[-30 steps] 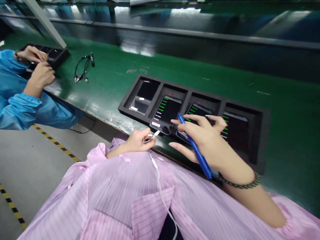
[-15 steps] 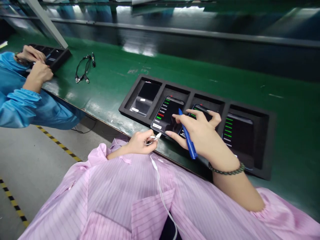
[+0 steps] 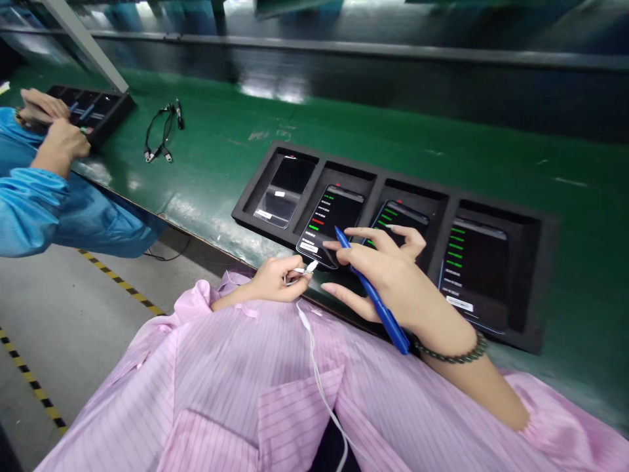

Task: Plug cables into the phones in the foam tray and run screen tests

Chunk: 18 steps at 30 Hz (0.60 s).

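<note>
A black foam tray (image 3: 373, 180) on the green belt holds several phones in separate slots. My right hand (image 3: 388, 275) holds a blue pen (image 3: 373, 295) between its fingers and rests over the near ends of the second phone (image 3: 330, 219) and third phone (image 3: 396, 219), one fingertip touching the second phone's screen. My left hand (image 3: 278, 280) pinches the plug of a white cable (image 3: 314, 367) just below the second phone's near edge. The cable runs down over my pink striped coat. The leftmost phone (image 3: 285, 190) has a dark screen; the rightmost phone (image 3: 466, 269) shows green lines.
A co-worker in a blue coat (image 3: 54, 210) works with both hands at another black tray (image 3: 93, 111) at far left. A loose black cable (image 3: 160, 134) lies on the green belt (image 3: 491, 170). Grey floor with yellow-black tape (image 3: 34, 387) lies below left.
My right hand has drawn back slightly toward me, the pen now slanting lower right. My left hand with the plug has stayed in place.
</note>
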Tool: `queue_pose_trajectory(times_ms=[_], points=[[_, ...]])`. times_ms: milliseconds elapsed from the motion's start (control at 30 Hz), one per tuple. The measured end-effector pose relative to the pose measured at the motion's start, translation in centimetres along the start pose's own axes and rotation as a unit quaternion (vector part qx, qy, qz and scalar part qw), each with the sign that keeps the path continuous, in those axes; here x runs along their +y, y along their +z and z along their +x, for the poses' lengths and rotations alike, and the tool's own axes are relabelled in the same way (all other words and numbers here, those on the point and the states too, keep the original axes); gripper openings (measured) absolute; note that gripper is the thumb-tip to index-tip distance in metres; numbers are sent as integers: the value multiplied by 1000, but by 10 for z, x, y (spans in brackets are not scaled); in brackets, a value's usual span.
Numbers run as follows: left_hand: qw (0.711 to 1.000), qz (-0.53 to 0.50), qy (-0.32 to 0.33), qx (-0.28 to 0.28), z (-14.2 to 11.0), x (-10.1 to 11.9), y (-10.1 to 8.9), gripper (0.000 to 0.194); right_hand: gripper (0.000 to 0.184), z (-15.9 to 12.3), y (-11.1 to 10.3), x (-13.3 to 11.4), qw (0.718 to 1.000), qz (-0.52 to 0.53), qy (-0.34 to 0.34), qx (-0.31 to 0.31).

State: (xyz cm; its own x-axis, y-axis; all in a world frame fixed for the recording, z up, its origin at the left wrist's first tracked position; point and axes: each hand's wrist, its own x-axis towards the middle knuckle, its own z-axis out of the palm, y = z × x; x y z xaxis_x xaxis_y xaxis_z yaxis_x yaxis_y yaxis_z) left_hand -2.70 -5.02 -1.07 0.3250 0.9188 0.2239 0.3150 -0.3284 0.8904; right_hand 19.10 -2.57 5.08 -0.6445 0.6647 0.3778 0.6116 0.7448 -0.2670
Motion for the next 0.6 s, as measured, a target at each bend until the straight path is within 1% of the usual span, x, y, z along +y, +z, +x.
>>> queue_pose_trajectory(times_ms=[133, 333, 500, 600], points=[[1000, -4, 12, 3, 0, 1, 0, 33, 34, 0, 7, 2, 1000, 6, -1, -5], [1000, -8, 11, -1, 1, 2, -1, 35, 34, -2, 11, 11, 998, -10, 59, -29], [1000, 0, 1, -8, 1, 2, -1, 35, 30, -1, 10, 10, 999, -15, 42, -16], [1000, 6, -6, -9, 1, 2, -1, 35, 29, -2, 11, 8, 999, -22, 36, -32]])
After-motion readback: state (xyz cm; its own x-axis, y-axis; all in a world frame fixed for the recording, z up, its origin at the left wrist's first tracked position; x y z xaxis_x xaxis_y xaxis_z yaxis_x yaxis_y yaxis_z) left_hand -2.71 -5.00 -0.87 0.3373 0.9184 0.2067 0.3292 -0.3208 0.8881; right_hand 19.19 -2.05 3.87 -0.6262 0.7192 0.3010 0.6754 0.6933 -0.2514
